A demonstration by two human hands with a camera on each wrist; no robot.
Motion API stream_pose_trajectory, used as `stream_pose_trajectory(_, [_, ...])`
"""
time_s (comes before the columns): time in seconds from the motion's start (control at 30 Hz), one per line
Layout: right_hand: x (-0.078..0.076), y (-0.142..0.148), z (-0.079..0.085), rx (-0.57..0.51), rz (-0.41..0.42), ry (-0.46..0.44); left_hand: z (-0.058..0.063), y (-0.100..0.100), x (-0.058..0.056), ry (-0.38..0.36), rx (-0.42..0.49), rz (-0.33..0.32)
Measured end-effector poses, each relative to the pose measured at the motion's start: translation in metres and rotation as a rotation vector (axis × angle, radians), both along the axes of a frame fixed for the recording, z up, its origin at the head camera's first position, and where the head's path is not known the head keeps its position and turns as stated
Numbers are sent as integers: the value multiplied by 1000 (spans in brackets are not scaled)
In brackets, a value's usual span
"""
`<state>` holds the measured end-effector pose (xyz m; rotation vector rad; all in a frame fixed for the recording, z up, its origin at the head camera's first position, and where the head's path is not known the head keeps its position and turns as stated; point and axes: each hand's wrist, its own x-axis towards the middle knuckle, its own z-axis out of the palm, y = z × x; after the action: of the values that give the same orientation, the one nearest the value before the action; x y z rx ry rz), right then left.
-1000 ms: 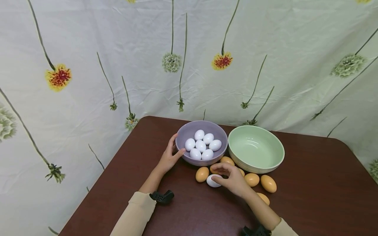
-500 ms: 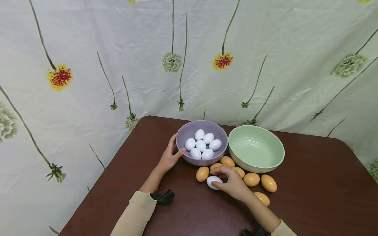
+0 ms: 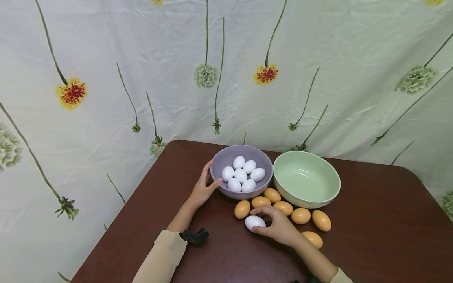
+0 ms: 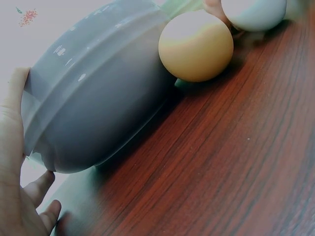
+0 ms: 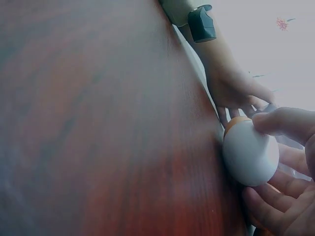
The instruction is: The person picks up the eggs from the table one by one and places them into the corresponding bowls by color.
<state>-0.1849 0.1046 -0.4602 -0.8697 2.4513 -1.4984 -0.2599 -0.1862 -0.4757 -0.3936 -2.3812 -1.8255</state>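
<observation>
My left hand (image 3: 203, 191) grips the left side of a purple bowl (image 3: 223, 160), thumb at the rim and fingers along the outer wall. Several white eggs (image 3: 240, 175) lie in that bowl. In front of it, my right hand (image 3: 279, 228) holds another white egg (image 3: 254, 223) low over the table. The right wrist view shows this white egg (image 5: 251, 155) between thumb and fingertips. Just behind it lie brown eggs, one brown egg (image 3: 242, 209) to the left and another brown egg (image 3: 260, 202) farther back.
A pale green bowl (image 3: 308, 182) stands right beside the purple one, with no eggs visible inside. More brown eggs lie before it, including a brown egg (image 3: 321, 220) at the right and a brown egg (image 3: 313, 239) by my right forearm. A flowered cloth (image 3: 170, 51) hangs behind the dark table (image 3: 382, 220).
My right hand has drawn the white egg slightly towards me, away from the brown eggs, which now show more fully. The left hand and both bowls stay put.
</observation>
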Motion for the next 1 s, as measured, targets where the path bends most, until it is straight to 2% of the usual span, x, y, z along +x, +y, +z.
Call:
stream_pose_trajectory(0.17, [0,1,-2,45,5,-3,0,0,0,4,-12,12])
stream_pose_trajectory(0.43, [0,1,-3,47,6,-19,-3,0,-1,29,-19,18])
stream_pose_trajectory(0.63, [0,0,-3,19,-17,-55,-4,0,-2,30,-19,19])
stream_pose_trajectory(0.87, [-1,0,-1,-41,-58,-109,-3,-1,-3,-2,-23,15])
stream_pose_trajectory(0.97, [-3,0,4,-67,-58,-109,0,-1,-2,-17,-17,-1])
stream_pose_trajectory(1.0, [-3,0,6,-73,-58,-108,4,0,0,-20,-16,-8])
